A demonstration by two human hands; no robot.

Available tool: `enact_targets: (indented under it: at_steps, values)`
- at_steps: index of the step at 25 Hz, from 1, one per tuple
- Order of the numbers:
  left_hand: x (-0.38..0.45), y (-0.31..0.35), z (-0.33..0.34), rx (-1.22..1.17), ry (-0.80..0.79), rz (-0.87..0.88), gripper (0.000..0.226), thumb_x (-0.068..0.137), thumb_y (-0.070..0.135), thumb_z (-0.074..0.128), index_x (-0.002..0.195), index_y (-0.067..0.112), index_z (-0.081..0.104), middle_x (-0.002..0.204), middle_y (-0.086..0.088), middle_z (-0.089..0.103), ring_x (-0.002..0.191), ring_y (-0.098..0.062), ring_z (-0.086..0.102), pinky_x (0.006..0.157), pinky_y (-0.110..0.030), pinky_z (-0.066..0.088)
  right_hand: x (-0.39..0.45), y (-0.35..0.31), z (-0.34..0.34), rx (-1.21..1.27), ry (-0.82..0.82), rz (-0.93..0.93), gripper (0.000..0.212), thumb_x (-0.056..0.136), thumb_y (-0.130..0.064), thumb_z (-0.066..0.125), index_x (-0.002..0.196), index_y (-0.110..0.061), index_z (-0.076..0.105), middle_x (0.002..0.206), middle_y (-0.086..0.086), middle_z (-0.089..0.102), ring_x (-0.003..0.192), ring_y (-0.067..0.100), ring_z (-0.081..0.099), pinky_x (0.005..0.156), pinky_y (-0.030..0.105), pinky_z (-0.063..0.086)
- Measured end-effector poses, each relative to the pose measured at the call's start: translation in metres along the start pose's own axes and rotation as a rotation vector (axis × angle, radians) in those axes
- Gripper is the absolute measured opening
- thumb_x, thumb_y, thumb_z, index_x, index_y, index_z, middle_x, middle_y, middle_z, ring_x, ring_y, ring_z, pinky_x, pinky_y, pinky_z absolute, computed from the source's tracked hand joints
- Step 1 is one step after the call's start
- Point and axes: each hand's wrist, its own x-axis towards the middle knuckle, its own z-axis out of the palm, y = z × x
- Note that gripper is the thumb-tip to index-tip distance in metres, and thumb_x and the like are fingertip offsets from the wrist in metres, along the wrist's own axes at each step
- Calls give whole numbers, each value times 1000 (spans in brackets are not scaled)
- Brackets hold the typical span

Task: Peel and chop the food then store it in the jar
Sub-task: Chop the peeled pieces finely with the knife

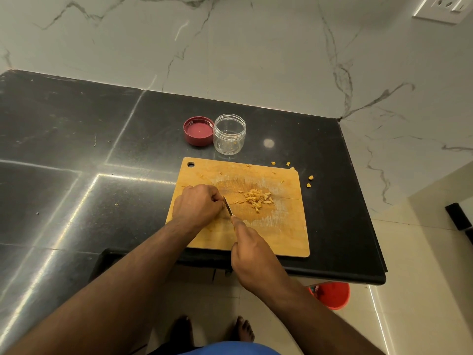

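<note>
Chopped food (256, 199), yellow-orange and cut into short sticks, lies in one small heap at the middle of our wooden cutting board (281, 234). We count four or five stray bits on the counter past the board's far right corner, and a few specks inside the jar. The board sits on a black polished stone countertop (76, 155), near its front edge, with white grey-veined marble walls behind and to the right, and one white wall socket (445, 7) high at the right. Pale floor tiles show below, with one red bucket (332, 294) under the counter's edge.

One clear jar (229, 133) stands open just beyond the board, its single red lid (198, 131) lying upturned, touching or nearly touching its left side. We see no readable writing anywhere.

Our left hand (197, 204) is curled knuckles-up on the board; what its fingers pinch is hidden from us. Our right hand (252, 254) grips the one knife (228, 207), forefinger laid along the blade's back.
</note>
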Motion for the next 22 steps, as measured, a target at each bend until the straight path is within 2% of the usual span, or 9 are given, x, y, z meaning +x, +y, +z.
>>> enact_targets:
  at_steps: [3, 5, 8, 10, 14, 15, 17, 22]
  values:
    - [-1, 0, 0, -9, 16, -3, 9, 87, 34, 67, 79, 32, 70, 80, 16, 69, 82, -12, 62, 70, -40, 59, 3, -2, 0, -9, -1, 12, 57, 102, -17, 32, 156, -23, 16, 141, 7, 46, 119, 21, 49, 100, 37, 45]
    - [-1, -1, 0, -4, 22, -3, 9, 86, 36, 67, 77, 33, 69, 80, 16, 69, 81, -12, 62, 70, -39, 58, -6, -1, 2, 9, 7, 7, 57, 103, -17, 33, 156, -24, 17, 140, 5, 46, 118, 18, 50, 99, 33, 44]
    - [-3, -1, 0, -3, 22, -5, 8, 88, 36, 66, 80, 34, 68, 82, 15, 68, 84, -13, 61, 70, -38, 57, -30, 2, 2, 27, 22, 6, 56, 104, -20, 34, 156, -30, 15, 133, -1, 48, 105, 11, 52, 89, 26, 47]
    - [-3, -2, 0, -5, 18, -1, 7, 88, 35, 67, 81, 34, 68, 83, 15, 68, 86, -13, 61, 71, -38, 57, -35, 8, -1, 0, 59, 12, 56, 104, -20, 34, 156, -29, 15, 129, -3, 48, 100, 11, 53, 84, 22, 47]
    - [-4, -5, -1, 12, 9, 10, 7, 89, 36, 67, 89, 33, 73, 89, 15, 70, 93, -14, 60, 77, -41, 57, -27, 12, -5, 40, 77, -12, 55, 103, -16, 35, 156, -22, 20, 143, 0, 44, 121, 7, 45, 91, 2, 31]
    - [-4, -5, 0, 18, 13, 13, 9, 89, 36, 66, 90, 33, 74, 90, 15, 70, 94, -14, 60, 77, -41, 57, -25, 10, -4, 55, 66, -14, 55, 103, -17, 35, 156, -22, 20, 146, -1, 42, 125, 7, 43, 96, 5, 31]
    - [-5, -5, 0, 26, 23, 8, 9, 89, 36, 65, 90, 34, 74, 90, 16, 71, 95, -14, 60, 77, -41, 57, -20, 6, -1, 45, 51, -18, 56, 103, -18, 35, 156, -24, 18, 148, 0, 41, 129, 10, 42, 105, 19, 36]
    - [-6, -2, 0, 20, 29, -6, 9, 88, 33, 65, 82, 33, 72, 84, 16, 69, 89, -15, 61, 74, -41, 58, -5, 1, 3, 8, 16, -2, 57, 102, -18, 34, 156, -25, 16, 147, 3, 42, 127, 17, 46, 105, 33, 41]
